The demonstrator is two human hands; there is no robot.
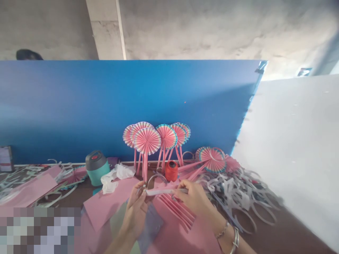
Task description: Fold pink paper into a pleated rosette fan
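Observation:
Between my two hands stretches a narrow white strip, possibly tape or paper. My left hand pinches its left end, and my right hand, with bracelets on the wrist, pinches the other. Just below the strip lies a pleated pink paper, partly covered by the right fingers. Pink paper sheets spread out under both hands. A red spool of thread stands right behind the strip.
Several pleated paper fans lean against a blue partition. More fans lie at right, near a heap of curled white strips. A teal jug and crumpled white plastic stand left of centre.

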